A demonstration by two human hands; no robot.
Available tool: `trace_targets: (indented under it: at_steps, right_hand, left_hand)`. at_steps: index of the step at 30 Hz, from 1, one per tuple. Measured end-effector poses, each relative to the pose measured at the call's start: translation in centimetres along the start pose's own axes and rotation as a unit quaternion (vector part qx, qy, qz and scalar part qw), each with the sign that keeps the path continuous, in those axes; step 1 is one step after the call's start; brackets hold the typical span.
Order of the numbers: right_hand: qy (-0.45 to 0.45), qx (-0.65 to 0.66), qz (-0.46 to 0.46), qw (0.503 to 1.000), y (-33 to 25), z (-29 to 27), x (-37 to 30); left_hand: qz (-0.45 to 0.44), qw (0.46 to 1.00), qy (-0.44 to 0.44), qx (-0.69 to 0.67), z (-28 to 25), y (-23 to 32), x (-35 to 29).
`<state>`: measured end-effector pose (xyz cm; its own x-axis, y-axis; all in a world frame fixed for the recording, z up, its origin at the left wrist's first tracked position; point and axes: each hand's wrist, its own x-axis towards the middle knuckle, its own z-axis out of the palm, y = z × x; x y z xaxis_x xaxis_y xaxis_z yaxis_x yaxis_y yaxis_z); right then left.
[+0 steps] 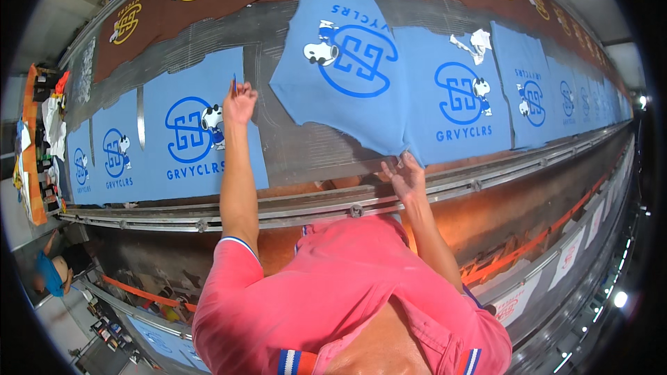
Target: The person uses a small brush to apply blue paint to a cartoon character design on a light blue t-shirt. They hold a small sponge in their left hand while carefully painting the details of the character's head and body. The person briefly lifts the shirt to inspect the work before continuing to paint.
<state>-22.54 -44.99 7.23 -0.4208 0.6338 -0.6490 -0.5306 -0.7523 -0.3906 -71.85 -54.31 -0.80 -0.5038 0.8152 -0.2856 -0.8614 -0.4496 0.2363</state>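
My right hand [406, 175] pinches the near corner of a light blue fabric panel [326, 21], just above the table's front rail. That panel is lifted off the dark tabletop and slants over to the right, its blue emblem and cartoon dog print tilted. Fingertips of my left hand [240, 102] are closed at the right edge of another blue printed panel [154, 125], which lies flat. A small blue tip shows above those fingers, apparently fabric. Directly right of the lifted piece lies a further blue panel [434, 114], partly covered by it.
More blue panels [556, 97] run along the long table [292, 153] to the right. Brown printed panels [153, 24] line its far side. A crumpled white piece [479, 45] lies on the blue fabric. A metal rail [356, 210] edges the table; another person [52, 271] is at lower left.
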Motion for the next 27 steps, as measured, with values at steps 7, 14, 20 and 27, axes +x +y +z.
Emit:
trace_targets:
  at_steps: [7, 14, 20, 27]
  right_hand:
    - [0.003, -0.070, -0.096, 0.993, -2.7, 7.0, 0.2]
    - [-0.156, -0.106, -0.140, 0.972, -5.8, 13.1, 1.4]
    - [-0.154, -0.104, -0.132, 0.974, -7.2, 13.2, 2.5]
    - [-0.176, -0.013, -0.208, 0.962, -17.9, 25.5, 13.1]
  left_hand:
    - [0.019, 0.996, 0.005, -0.085, 1.3, -8.9, -8.2]
    - [-0.003, 0.993, -0.032, -0.111, 2.5, -17.9, -9.4]
    - [0.162, 0.983, 0.053, -0.066, 4.1, -13.5, 2.0]
    - [0.199, 0.975, -0.076, -0.067, 19.8, -5.6, 14.9]
